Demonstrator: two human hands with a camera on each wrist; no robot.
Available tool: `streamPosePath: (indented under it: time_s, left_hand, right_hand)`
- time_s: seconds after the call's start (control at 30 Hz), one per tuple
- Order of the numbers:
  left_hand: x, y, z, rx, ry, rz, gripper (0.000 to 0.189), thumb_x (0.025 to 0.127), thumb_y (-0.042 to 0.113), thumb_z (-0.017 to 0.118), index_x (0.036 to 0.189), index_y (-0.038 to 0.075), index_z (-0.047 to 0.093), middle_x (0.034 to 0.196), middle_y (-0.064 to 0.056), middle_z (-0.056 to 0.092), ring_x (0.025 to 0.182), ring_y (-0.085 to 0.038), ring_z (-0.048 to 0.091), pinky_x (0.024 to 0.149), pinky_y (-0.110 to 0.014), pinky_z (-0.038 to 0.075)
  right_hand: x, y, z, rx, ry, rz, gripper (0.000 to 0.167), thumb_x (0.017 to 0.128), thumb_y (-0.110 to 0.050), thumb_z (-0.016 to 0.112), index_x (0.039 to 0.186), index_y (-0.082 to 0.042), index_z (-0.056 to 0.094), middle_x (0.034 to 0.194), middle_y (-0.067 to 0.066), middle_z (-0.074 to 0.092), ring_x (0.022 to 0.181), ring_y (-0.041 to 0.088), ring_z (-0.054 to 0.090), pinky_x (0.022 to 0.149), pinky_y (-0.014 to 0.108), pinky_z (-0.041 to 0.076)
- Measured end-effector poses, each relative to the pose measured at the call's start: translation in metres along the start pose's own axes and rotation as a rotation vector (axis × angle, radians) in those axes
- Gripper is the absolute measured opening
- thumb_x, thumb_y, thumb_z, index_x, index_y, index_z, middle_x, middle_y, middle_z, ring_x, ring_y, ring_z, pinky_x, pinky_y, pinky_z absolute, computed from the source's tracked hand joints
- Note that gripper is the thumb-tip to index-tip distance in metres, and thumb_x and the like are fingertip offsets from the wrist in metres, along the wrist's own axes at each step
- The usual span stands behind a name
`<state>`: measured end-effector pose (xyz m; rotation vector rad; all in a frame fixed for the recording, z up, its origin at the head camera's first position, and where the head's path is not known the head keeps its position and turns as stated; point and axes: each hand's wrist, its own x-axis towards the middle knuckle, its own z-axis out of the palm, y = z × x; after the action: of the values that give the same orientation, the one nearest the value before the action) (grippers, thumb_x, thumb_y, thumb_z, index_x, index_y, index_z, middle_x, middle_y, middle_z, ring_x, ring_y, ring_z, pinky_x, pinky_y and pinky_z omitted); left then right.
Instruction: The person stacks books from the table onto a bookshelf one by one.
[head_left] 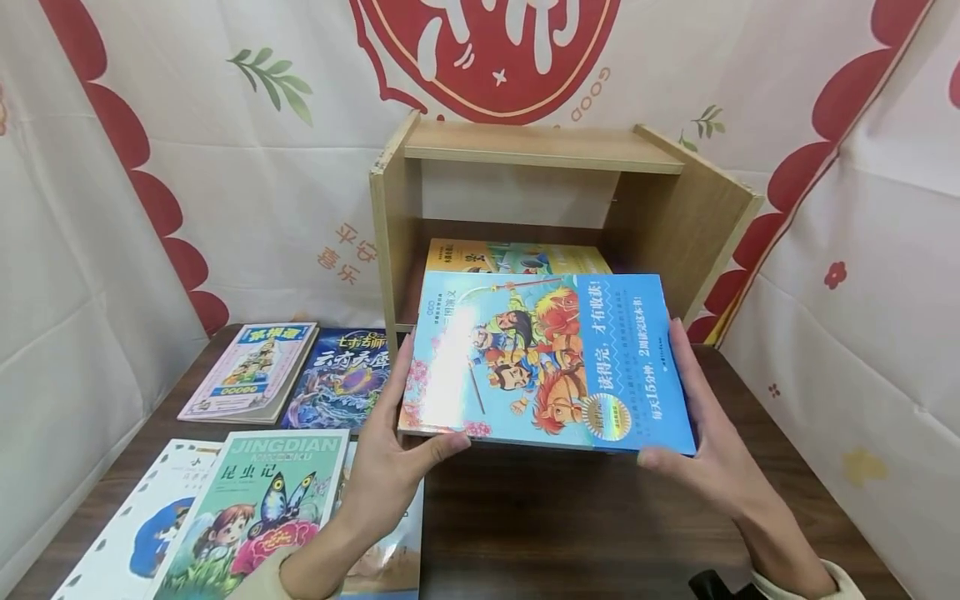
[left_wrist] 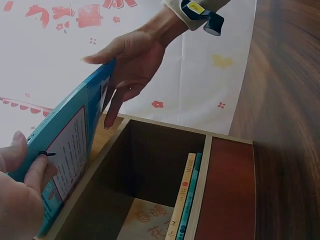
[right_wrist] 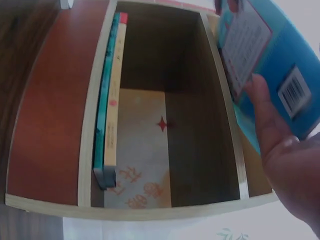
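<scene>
Glossy blue cover stock faces the slim, rectangular picture book (head_left: 525,358) (white glare washes over its left part). It is held up between both hands, before the boxy, pale-wood shelf (head_left: 543,148) and above the dark, wood-grained table (head_left: 555,525). The left hand (head_left: 386,471) grips its left end, thumb at the lower edge; the right hand (head_left: 716,450) grips the right end. Inside the shelf lies a yellow book (head_left: 517,257).

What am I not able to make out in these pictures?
Orange book: lower front, head view, hidden behind the held blue book.
White book: right part, head view, covered by the green book.
Barcode: fine detail, right wrist view, too small and blurred.
Red emblem: top, head view, cut off by the edge.
</scene>
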<state>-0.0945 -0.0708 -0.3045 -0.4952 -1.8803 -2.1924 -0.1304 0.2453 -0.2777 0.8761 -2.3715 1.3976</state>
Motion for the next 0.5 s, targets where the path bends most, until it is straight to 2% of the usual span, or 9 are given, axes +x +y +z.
streamPosePath:
  time_s: [0.1,0.17,0.23,0.37,0.4,0.5]
  left_hand:
    - [0.005,-0.001,-0.001,0.017,0.004,0.019,0.096,0.084,0.007,0.074,0.154,0.034,0.013,0.154,0.012,0.02,0.134,-0.016,0.036,0.098,-0.031,0.044]
    - [0.008,-0.001,-0.002,0.015,0.0,0.033,0.095,0.085,0.006,0.072,0.154,0.033,0.014,0.154,0.011,0.022,0.132,-0.017,0.039,0.098,-0.031,0.044]
    - [0.013,-0.001,-0.002,0.038,0.005,0.054,0.093,0.085,0.007,0.072,0.154,0.031,0.014,0.154,0.009,0.023,0.132,-0.016,0.039,0.1,-0.031,0.043]
    - [0.02,-0.002,-0.004,0.111,0.04,0.072,0.088,0.086,0.011,0.071,0.154,0.028,0.017,0.155,0.01,0.021,0.139,-0.01,0.025,0.109,-0.033,0.032]
    - [0.022,-0.002,-0.004,0.128,0.051,0.076,0.087,0.087,0.012,0.071,0.154,0.027,0.018,0.155,0.011,0.02,0.14,-0.008,0.02,0.112,-0.035,0.027]
    - [0.026,-0.001,-0.004,0.18,0.075,0.074,0.086,0.087,0.016,0.07,0.154,0.025,0.017,0.156,0.011,0.016,0.142,-0.005,0.009,0.115,-0.041,0.016]
  right_hand:
    - [0.003,0.003,-0.004,-0.018,-0.046,0.025,0.127,0.065,0.003,0.081,0.154,-0.027,-0.004,0.159,-0.002,-0.001,0.141,0.029,0.013,0.096,0.011,0.036]
    - [0.006,0.004,-0.005,-0.046,-0.062,0.044,0.126,0.067,0.001,0.083,0.154,-0.029,-0.004,0.159,-0.004,-0.001,0.141,0.03,0.013,0.095,0.012,0.036]
    - [0.008,0.005,-0.004,-0.072,-0.048,0.055,0.123,0.069,0.0,0.081,0.154,-0.03,-0.002,0.159,-0.006,0.0,0.142,0.029,0.013,0.096,0.012,0.035]
    - [0.01,0.005,-0.001,-0.088,-0.016,0.048,0.109,0.078,0.0,0.075,0.155,-0.029,0.003,0.16,-0.007,0.001,0.144,0.025,0.011,0.098,0.009,0.03]
    - [0.009,0.005,0.0,-0.089,-0.008,0.048,0.104,0.082,0.0,0.072,0.155,-0.028,0.003,0.16,-0.006,0.001,0.143,0.025,0.013,0.098,0.009,0.031]
    - [0.01,0.002,0.005,-0.06,-0.005,0.063,0.092,0.091,-0.001,0.063,0.155,-0.029,0.003,0.16,-0.003,0.003,0.132,0.02,0.032,0.087,0.017,0.048]
